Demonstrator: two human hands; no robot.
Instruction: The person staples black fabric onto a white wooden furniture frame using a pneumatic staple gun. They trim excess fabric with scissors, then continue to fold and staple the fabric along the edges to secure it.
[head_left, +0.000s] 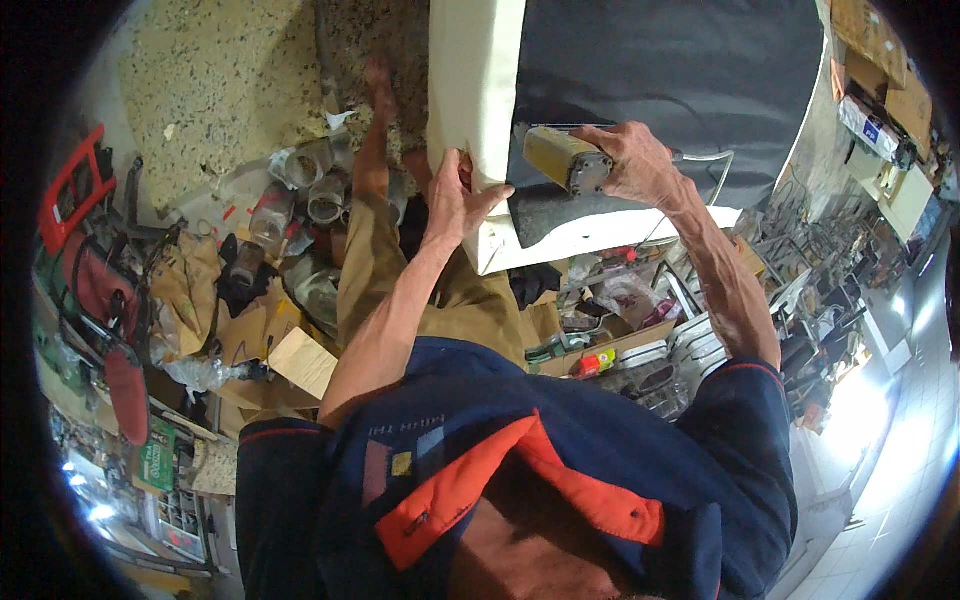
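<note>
A large upholstered piece with a white cover point(472, 90) stands in front of me, and black fabric point(680, 60) spans its upturned face. My left hand point(455, 205) grips the near left corner of the white cover, fingers curled at its side and thumb stretched toward the black fabric's edge. In my right hand point(645, 168) is a staple gun point(560, 158) with a worn yellowish body, lying across the black fabric near its left edge. My fingers wrap around its grip, which is mostly hidden. A thin pale hose point(725, 172) shows beside my right wrist.
Clear jars point(327, 198) and crumpled brown paper point(187, 290) crowd the floor at left. A red metal frame point(75, 190) is at far left. Boxes and loose metal parts point(660, 350) lie below my right arm. Cardboard boxes point(905, 105) are stacked at far right.
</note>
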